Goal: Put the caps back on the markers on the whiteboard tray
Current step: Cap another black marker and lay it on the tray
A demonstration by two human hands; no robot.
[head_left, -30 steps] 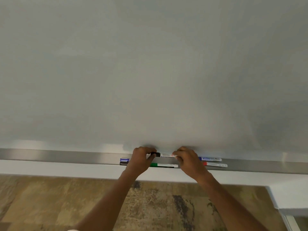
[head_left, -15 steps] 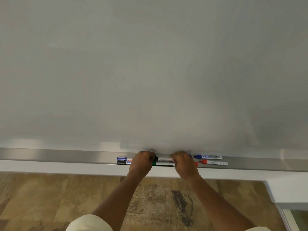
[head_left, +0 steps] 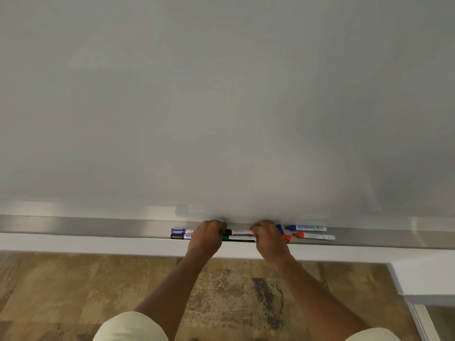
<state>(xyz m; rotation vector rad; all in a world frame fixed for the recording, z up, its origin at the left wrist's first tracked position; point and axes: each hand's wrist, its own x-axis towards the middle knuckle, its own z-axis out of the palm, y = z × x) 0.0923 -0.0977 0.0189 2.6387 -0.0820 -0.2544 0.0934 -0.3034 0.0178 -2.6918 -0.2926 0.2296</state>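
While both hands work low in the middle of the frame, the whiteboard [head_left: 221,94] fills everything above them, blank and grey. Left hand [head_left: 208,238] is curled shut over the black cap end of a white marker [head_left: 242,232]; right hand [head_left: 267,238] is closed on the other end of the same marker. Marker lies level between the two fists, just above the tray [head_left: 98,226].

Tray runs as a metal strip across the lower part of the frame. On it:
- green marker [head_left: 238,238], just below the held one, partly hidden by both hands
- left of the left hand, two markers stacked near and far: one with a blue cap [head_left: 181,230], one with a black cap [head_left: 177,236]
- right of the right hand, a blue marker [head_left: 305,227] and a red marker [head_left: 314,236], lying side by side, tips pointing left, no caps on
- loose blue cap [head_left: 279,228] and red cap [head_left: 286,238] touching the right hand's edge

Brown patterned floor [head_left: 73,291] shows below. Pale sleeves [head_left: 130,327] at the bottom edge.
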